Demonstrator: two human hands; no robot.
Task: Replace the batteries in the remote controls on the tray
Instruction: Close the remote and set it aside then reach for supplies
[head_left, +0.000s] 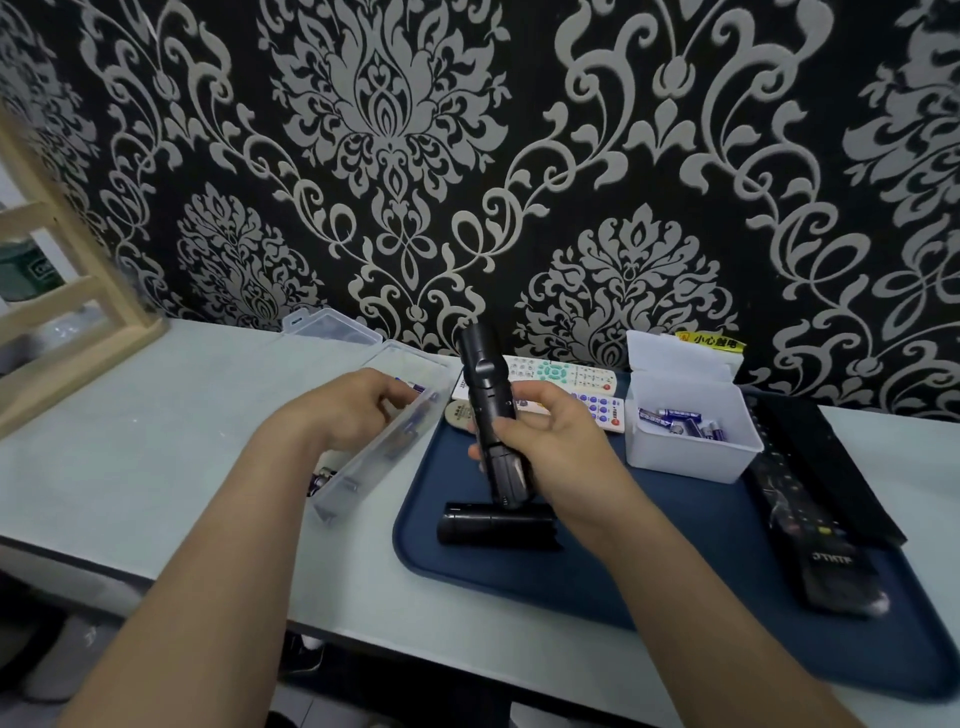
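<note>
My right hand grips a black flashlight-like cylinder upright over the blue tray. A second black cylinder lies flat on the tray just below it. My left hand reaches into a clear plastic case left of the tray, with its fingers curled at a purple battery; whether it holds the battery I cannot tell. Two white remotes lie at the tray's back. A black remote lies along the right side.
A white open box with several purple batteries stands on the tray's right half. A round beige item lies behind my right hand. A wooden frame stands at the table's left. The patterned wall is close behind.
</note>
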